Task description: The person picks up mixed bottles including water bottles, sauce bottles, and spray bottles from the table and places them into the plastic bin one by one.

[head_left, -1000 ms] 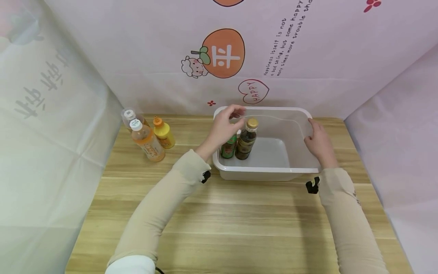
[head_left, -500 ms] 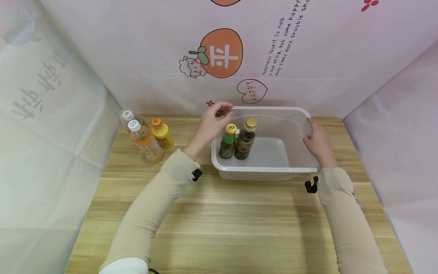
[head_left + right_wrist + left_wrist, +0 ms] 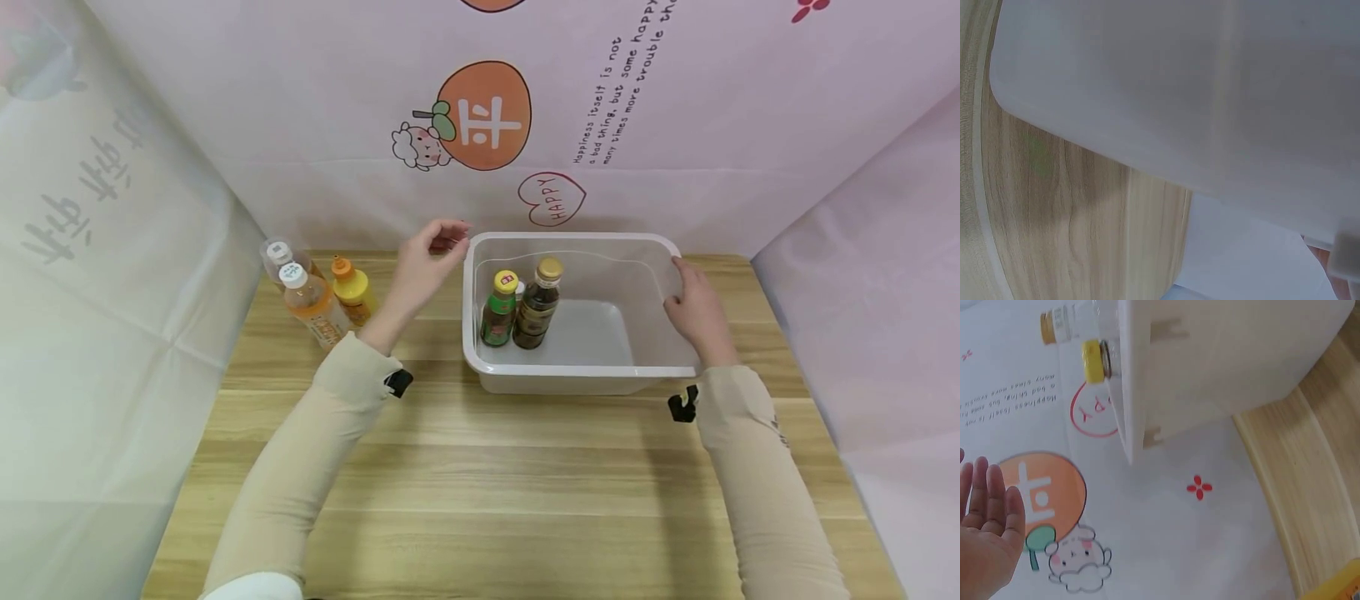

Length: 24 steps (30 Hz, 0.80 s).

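A white plastic tub point(image 3: 555, 372) stands on the wooden table. Inside, at its left end, are a green-labelled bottle point(image 3: 498, 323) with a yellow cap and a dark sauce bottle point(image 3: 536, 317) with a gold cap, both upright. Part of a white cap point(image 3: 521, 288) shows behind them. My right hand point(image 3: 699, 315) grips the tub's right rim, thumb on the inner side. My left hand point(image 3: 420, 268) is in the air just outside the left rim, fingers loosely bent and holding nothing; the left wrist view also shows this hand point(image 3: 990, 544) empty.
Left of the tub stand a yellow squeeze bottle point(image 3: 354, 290) with an orange nozzle, an orange drink bottle point(image 3: 309, 302) and a clear bottle point(image 3: 278, 252) behind it. A printed white sheet point(image 3: 337, 125) walls the table's back and sides.
My left hand has moved left from above the bottles in the tub to outside its left rim, uncovering the yellow cap. The right hand stays on the right rim.
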Available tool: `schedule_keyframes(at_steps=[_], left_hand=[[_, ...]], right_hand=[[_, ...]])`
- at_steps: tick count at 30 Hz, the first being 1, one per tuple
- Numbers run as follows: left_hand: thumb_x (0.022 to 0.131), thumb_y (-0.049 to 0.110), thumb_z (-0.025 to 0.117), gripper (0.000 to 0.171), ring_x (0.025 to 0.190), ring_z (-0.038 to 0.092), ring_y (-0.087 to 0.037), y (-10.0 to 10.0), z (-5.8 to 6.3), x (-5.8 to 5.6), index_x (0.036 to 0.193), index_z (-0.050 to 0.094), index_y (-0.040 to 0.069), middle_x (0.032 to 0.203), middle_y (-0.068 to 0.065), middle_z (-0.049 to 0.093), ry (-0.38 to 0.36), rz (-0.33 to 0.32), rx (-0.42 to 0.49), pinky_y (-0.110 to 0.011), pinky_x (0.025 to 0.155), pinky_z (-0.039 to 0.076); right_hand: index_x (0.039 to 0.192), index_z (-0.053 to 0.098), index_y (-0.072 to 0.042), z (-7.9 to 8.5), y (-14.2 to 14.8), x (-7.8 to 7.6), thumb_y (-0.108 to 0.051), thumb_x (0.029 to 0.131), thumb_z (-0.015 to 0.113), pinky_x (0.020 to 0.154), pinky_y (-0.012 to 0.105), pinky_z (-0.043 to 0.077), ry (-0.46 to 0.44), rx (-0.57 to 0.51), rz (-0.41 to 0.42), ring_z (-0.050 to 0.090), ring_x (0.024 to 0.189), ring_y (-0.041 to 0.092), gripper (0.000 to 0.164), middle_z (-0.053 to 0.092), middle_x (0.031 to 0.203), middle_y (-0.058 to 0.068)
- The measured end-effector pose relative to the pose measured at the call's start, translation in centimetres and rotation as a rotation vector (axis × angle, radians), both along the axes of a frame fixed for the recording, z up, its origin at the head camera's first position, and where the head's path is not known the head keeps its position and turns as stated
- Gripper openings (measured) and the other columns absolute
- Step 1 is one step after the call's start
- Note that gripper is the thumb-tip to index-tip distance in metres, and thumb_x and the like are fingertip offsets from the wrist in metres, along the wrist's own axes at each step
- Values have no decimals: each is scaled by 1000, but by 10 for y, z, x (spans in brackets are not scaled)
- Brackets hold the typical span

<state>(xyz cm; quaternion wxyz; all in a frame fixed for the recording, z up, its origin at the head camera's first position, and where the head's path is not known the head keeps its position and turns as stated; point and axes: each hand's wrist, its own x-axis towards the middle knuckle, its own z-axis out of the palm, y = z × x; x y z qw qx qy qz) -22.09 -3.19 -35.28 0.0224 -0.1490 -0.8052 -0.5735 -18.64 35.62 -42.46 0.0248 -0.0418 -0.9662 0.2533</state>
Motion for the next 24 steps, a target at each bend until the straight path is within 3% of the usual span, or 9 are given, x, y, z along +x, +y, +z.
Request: schedule_keyframes(at_steps=[7,14,24], left_hand=[[93,15,59,28,98,58,-21,-24,5,0,118,60,1,114,-16,64,28,57,-15,-29,93,50],[94,15,58,28,92,56,-9,-48,10,2,118,61,1,115,-15,65,49,128,-14,-17,84,47],[95,19,57,31,91,54,2,-86,10,7,120,60,2,116,-13,64,51,219,-65,-14,85,46]], right_hand=[[148,21,5,0,0,-1,0,84,42,96,68,36,-3,-2,-2,42,115,55,67,34,137,41],[147,22,6,0,0,1,2,84,43,98,67,35,9,-2,2,42,117,55,67,34,137,42],[148,21,5,1,0,0,1,84,44,99,68,35,-5,0,-2,40,119,55,68,33,139,41]])
